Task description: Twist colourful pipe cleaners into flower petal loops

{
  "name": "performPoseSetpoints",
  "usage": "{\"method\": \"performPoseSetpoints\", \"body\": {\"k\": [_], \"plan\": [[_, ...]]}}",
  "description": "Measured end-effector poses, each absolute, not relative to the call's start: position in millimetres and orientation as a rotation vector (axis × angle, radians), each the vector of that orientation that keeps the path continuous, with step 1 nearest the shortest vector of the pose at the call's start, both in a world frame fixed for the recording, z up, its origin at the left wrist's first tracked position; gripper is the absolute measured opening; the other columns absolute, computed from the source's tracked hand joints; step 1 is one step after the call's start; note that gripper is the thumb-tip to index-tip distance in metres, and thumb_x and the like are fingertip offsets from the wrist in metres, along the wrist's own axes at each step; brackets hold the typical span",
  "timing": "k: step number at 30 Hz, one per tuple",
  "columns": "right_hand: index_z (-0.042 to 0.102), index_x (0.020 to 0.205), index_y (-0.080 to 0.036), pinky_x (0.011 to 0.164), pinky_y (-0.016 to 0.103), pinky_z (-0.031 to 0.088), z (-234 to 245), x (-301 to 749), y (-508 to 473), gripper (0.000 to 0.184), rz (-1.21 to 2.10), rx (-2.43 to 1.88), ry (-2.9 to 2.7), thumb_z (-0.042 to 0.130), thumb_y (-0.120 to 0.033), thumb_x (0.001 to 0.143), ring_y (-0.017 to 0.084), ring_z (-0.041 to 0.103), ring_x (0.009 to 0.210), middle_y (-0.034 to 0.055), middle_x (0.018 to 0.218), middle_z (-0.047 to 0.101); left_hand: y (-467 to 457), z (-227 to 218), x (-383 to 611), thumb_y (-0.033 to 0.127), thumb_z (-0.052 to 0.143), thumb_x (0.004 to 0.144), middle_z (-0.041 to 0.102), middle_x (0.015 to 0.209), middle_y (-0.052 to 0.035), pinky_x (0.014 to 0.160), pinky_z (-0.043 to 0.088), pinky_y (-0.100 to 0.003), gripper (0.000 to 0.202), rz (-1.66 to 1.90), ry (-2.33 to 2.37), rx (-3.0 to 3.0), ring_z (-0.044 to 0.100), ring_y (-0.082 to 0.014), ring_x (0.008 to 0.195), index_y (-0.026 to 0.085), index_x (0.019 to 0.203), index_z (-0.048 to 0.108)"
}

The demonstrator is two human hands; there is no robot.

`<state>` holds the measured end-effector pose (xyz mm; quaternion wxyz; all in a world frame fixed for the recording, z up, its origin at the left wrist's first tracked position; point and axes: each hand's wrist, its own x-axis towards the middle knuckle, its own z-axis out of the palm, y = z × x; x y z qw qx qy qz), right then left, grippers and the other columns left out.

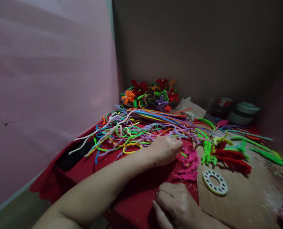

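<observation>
My left hand (166, 149) reaches across the red cloth (136, 194) to the edge of a tangled heap of coloured pipe cleaners (129, 130). Its fingers are curled closed next to a pile of pink pipe-cleaner pieces (190, 162); what they hold, if anything, is hidden. My right hand (175, 205) rests low on the cloth near the cardboard sheet (241, 200), fingers bent and closed, with nothing visible in them.
Finished pipe-cleaner flowers (151, 93) stand at the back by the wall. Green pieces (207, 149) and red pieces (232, 159) lie on the cardboard beside a white ring with holes (215, 182). Round containers (243, 113) sit at the back right. A pink wall (48, 79) is on the left.
</observation>
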<state>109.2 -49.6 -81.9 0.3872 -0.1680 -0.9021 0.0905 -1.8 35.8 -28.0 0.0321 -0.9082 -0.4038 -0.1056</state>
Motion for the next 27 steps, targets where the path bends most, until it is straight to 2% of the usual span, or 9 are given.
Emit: {"method": "performPoseSetpoints", "body": {"k": [6, 11, 18, 27], "plan": [[0.043, 0.052, -0.018, 0.043, 0.025, 0.024, -80, 108, -50, 0.024, 0.224, -0.43, -2.28, 0.039, -0.008, 0.074, 0.01, 0.042, 0.043, 0.0006, 0.046, 0.048, 35, -27, -2, 0.014, 0.044, 0.079, 0.065, 0.086, -0.0059, 0.058, 0.045, -0.025, 0.012, -0.248, -1.259, -2.744, 0.061, -0.0175, 0.073, 0.017, 0.084, 0.055], [0.04, 0.05, -0.019, 0.041, 0.026, 0.023, -80, 106, -49, 0.025, 0.18, -0.454, -2.237, 0.039, -0.009, 0.073, 0.01, 0.041, 0.042, 0.0004, 0.044, 0.046, 42, -31, -7, 0.015, 0.041, 0.08, 0.065, 0.082, -0.0055, 0.057, 0.044, -0.026, 0.014, -0.243, -1.304, -2.727, 0.061, -0.0183, 0.07, 0.018, 0.083, 0.055], [0.041, 0.052, -0.019, 0.043, 0.026, 0.024, -80, 110, -51, 0.025, 0.134, -0.495, -2.224, 0.039, -0.01, 0.075, 0.01, 0.042, 0.043, 0.0, 0.045, 0.046, 47, -30, -11, 0.013, 0.041, 0.077, 0.065, 0.084, -0.0064, 0.06, 0.045, -0.025, 0.016, -0.211, -1.406, -2.752, 0.061, -0.0175, 0.073, 0.018, 0.083, 0.055], [0.044, 0.057, -0.017, 0.048, 0.024, 0.026, -71, 115, -52, 0.023, 0.175, -0.55, -2.22, 0.04, -0.011, 0.079, 0.009, 0.043, 0.046, -0.0011, 0.049, 0.045, 49, -39, -10, 0.02, 0.037, 0.083, 0.067, 0.086, -0.0081, 0.059, 0.047, -0.028, 0.02, -0.213, -1.427, -2.685, 0.064, -0.0218, 0.075, 0.018, 0.092, 0.055]]}}
